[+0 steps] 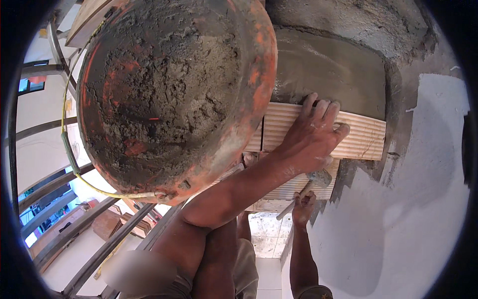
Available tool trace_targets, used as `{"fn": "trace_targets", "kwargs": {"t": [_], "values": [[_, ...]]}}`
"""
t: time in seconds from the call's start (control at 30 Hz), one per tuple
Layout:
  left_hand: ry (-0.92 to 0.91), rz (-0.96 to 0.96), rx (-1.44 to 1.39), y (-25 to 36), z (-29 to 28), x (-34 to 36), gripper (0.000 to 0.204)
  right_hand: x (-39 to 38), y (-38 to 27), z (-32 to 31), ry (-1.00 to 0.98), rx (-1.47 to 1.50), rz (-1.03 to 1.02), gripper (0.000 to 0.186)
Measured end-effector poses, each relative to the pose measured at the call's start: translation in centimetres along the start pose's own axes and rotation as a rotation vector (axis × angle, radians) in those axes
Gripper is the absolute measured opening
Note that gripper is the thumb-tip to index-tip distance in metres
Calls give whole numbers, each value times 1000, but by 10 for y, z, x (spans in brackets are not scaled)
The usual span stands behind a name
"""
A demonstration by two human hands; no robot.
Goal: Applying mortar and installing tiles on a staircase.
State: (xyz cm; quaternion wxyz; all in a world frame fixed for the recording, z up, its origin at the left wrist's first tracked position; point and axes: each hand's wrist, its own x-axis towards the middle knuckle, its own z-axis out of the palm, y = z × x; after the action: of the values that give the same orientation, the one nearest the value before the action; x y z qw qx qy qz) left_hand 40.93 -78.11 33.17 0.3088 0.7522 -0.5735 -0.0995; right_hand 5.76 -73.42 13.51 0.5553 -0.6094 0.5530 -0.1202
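Note:
My left hand [316, 127] rests on a cream ribbed tile [368, 139], fingers apart and reaching over its far edge. The tile borders a bed of smooth wet mortar [328, 72]. Closer to me, my right hand [303, 208] is closed round the pale handle of a hammer [318, 177]. Its grey head is over a lower ribbed tile [286, 190], just below my left wrist; whether it touches is unclear. At the left stands a large orange basin [263, 79], smeared with grey and holding rough mortar [184, 84].
A yellow cord [94, 188] with a green sleeve runs along the basin's left side. Beyond it are metal railing bars [94, 236], with a drop to a lower area. A white-patched wall [418, 209] stands on the right. Pale floor tiles [269, 241] lie near my legs.

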Motion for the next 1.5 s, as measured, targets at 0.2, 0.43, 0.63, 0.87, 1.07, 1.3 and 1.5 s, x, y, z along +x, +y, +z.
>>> {"fn": "trace_targets", "kwargs": {"t": [0.2, 0.43, 0.63, 0.87, 1.07, 1.3, 1.5], "values": [[104, -74, 42, 14, 13, -9, 67, -3, -3, -7, -47, 69, -45, 19], [168, -55, 99, 7, 30, -26, 73, -29, -63, -16, 128, -201, -73, 12], [168, -35, 120, 8, 27, -23, 72, -30, -157, -45, 362, 269, -562, 11], [265, -32, 68, 1, 27, -29, 38, 0, -332, -75, 270, 542, -853, 27], [94, -28, 56, 11, 24, -21, 79, -4, -412, -86, 275, 476, -1087, 36], [-3, -106, 70, 7, 12, -24, 79, 29, -408, -79, 98, 331, -920, 42], [26, -88, 115, 9, 15, -20, 80, 54, -410, -79, 79, 450, -1095, 35]]}}
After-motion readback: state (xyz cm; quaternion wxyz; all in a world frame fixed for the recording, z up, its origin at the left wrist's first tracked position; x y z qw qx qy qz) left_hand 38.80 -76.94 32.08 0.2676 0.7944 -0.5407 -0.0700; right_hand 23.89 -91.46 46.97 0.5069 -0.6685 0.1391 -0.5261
